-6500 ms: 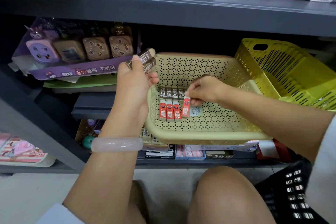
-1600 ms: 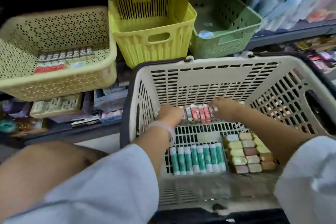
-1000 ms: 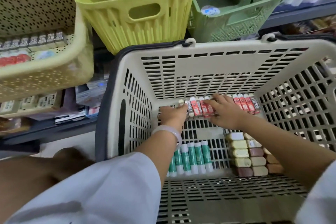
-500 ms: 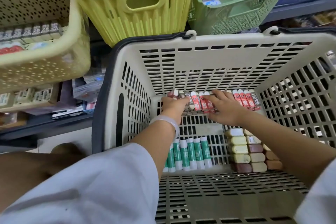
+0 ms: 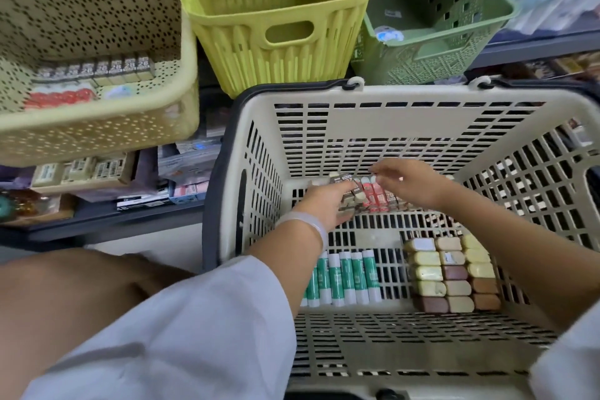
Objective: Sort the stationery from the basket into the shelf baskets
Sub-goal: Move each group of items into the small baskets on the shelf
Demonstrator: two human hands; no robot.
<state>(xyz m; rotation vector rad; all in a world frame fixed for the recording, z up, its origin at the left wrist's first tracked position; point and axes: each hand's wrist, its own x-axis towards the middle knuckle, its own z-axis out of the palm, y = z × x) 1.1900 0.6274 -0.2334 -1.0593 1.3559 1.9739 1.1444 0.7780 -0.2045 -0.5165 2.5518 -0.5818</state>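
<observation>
A person's left hand is gripping several lead boxes at the shopping basket's far wall, gathering a batch for the beige shelf basket. The right hand is hovering loose-fingered, apparently empty.

beige slotted basket, green-white glue sticks, perhaps red lead cases

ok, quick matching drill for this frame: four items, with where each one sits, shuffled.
Items:
1. glue sticks
2. erasers
3. 2B lead boxes
4. round tape roll

Places:
A. green shelf basket
B. shopping basket floor, near right
C. beige perforated basket
D. shopping basket floor, near left

Pairs: 1-D, 2-B, 3-C, 4-A
</observation>
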